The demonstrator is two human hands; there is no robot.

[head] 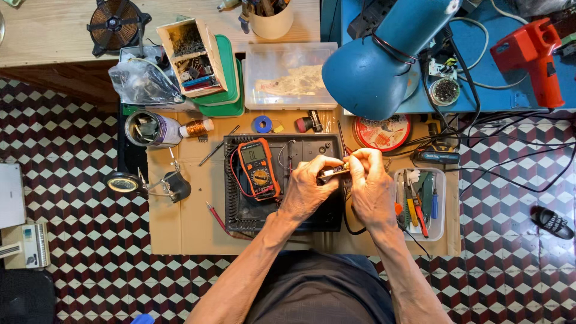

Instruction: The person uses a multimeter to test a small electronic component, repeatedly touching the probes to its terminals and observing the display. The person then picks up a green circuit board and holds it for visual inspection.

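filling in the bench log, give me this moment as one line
left hand: pinching small brown component | right hand: fingers on same part | under hands: black tray | beside: orange handheld multimeter

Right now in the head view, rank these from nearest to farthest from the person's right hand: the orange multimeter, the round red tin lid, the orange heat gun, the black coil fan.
From the right hand:
1. Round red tin lid, just above it.
2. Orange multimeter, to its left, past the left hand.
3. Orange heat gun, upper right on the blue bench.
4. Black coil fan, far upper left.

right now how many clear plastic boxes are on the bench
2. One clear lidded box sits at the back beside the blue lamp; one open tool tray lies right of the right hand. Others may be hidden.
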